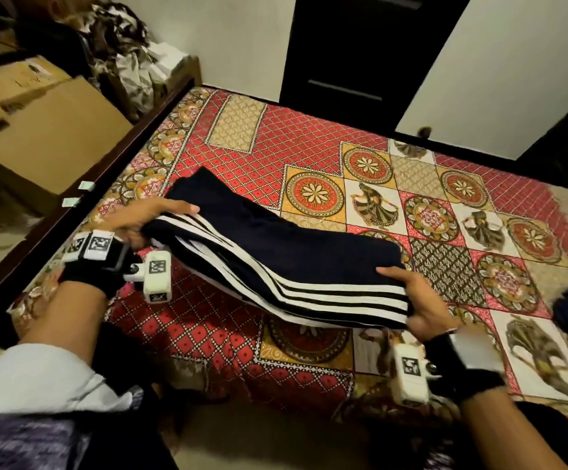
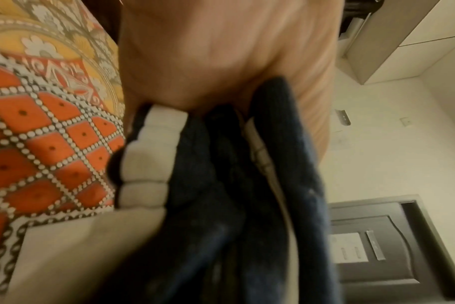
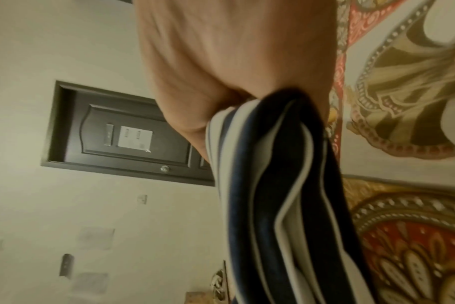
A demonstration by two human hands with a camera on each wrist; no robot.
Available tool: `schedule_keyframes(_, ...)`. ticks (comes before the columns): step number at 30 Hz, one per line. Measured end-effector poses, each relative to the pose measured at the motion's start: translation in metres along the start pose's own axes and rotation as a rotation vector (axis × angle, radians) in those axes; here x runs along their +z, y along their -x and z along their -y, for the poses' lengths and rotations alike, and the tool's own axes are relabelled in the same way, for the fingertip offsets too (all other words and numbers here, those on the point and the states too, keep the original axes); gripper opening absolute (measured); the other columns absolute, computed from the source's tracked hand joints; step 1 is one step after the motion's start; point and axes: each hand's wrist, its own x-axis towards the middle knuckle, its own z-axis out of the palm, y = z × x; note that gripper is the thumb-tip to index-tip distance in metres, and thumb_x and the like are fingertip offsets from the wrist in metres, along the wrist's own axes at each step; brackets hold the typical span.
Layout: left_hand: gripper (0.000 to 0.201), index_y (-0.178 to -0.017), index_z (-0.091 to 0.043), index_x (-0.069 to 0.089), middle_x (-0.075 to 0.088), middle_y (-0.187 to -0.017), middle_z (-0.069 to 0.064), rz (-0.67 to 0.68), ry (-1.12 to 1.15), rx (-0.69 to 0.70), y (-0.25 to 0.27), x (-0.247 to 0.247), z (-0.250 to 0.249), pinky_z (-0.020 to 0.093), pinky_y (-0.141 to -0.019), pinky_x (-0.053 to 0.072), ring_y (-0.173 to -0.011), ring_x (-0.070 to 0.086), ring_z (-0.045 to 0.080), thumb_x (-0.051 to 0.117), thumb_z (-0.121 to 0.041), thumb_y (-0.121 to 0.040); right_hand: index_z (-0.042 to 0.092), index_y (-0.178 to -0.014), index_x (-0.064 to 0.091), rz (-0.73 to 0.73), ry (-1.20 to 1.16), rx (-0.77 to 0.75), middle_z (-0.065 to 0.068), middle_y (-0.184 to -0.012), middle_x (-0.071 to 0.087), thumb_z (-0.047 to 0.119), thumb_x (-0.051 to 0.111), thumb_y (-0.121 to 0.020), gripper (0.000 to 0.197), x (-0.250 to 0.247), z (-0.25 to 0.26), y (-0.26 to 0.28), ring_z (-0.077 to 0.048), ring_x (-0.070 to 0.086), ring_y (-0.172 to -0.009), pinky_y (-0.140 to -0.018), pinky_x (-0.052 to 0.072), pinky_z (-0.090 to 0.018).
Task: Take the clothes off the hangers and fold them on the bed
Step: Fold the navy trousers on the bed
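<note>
Trousers [image 1: 275,256] folded, held just above the bed [image 1: 309,137], long axis running far-left to near-right. Left hand [image 1: 146,218] pinches the far-left end, right hand [image 1: 414,300] the near-right; neither nearer.

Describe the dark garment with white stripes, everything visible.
The folded navy knit garment with three white side stripes is doubled into several layers and held roughly level above the patterned red bedspread. The left hand grips one end, the right hand the other, with thumbs on top. No hanger shows on it.

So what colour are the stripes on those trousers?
White, on dark navy trousers; clearest in the head view.
</note>
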Motion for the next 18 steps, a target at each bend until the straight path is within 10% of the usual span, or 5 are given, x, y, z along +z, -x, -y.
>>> schedule_keyframes(5, 0.081, -0.090, 0.002, 0.075, 0.076, -0.078, 0.015, 0.121, 0.042, 0.043, 0.023, 0.061, -0.001, 0.027, -0.054, 0.059, -0.060, 0.072, 0.024, 0.102, -0.038, -0.026, 0.004, -0.119, 0.076, -0.071, -0.049, -0.124, -0.022, -0.123, 0.071, 0.018, 0.063, -0.094, 0.032, -0.062, 0.032, 0.072, -0.037, 0.070, -0.110, -0.101, 0.055, -0.054)
schedule_keyframes(8, 0.094, -0.112, 0.009, 0.066, 0.074, -0.080, 0.015, 0.121, -0.014, 0.116, 0.038, 0.121, -0.014, 0.027, -0.055, 0.058, -0.060, 0.070, 0.025, 0.098, -0.038, -0.037, 0.006, -0.114, 0.078, -0.132, -0.067, -0.196, -0.020, -0.114, 0.075, 0.017, 0.062, -0.095, 0.027, -0.111, 0.042, 0.133, -0.034, 0.074, -0.099, -0.092, 0.058, -0.051)
schedule_keyframes(12, 0.044, -0.108, -0.002, 0.066, 0.070, -0.060, 0.005, 0.254, -0.023, 0.115, 0.075, 0.219, -0.038, 0.018, -0.038, 0.048, -0.042, 0.063, 0.014, 0.075, -0.033, -0.079, 0.004, -0.113, 0.078, -0.265, -0.108, -0.286, -0.017, -0.111, 0.076, 0.016, 0.068, -0.089, 0.028, -0.177, 0.040, 0.219, -0.032, 0.074, -0.094, -0.086, 0.062, -0.044)
schedule_keyframes(14, 0.078, -0.105, -0.004, 0.070, 0.073, -0.068, 0.006, 0.336, -0.138, 0.164, 0.090, 0.264, -0.047, 0.020, -0.038, 0.048, -0.046, 0.065, 0.015, 0.092, -0.050, -0.046, 0.009, -0.100, 0.082, -0.326, -0.157, -0.289, -0.014, -0.101, 0.078, 0.016, 0.069, -0.085, 0.020, -0.212, 0.028, 0.267, -0.029, 0.075, -0.083, -0.076, 0.064, -0.039)
schedule_keyframes(18, 0.088, -0.081, -0.009, 0.080, 0.074, -0.074, 0.007, 0.492, -0.289, 0.254, 0.120, 0.358, -0.052, 0.024, -0.039, 0.051, -0.052, 0.067, 0.018, 0.096, -0.058, -0.010, 0.003, -0.138, 0.062, -0.510, -0.243, -0.288, -0.023, -0.136, 0.063, 0.016, 0.067, -0.087, 0.053, -0.283, -0.011, 0.364, -0.041, 0.060, -0.125, -0.111, 0.046, -0.054)
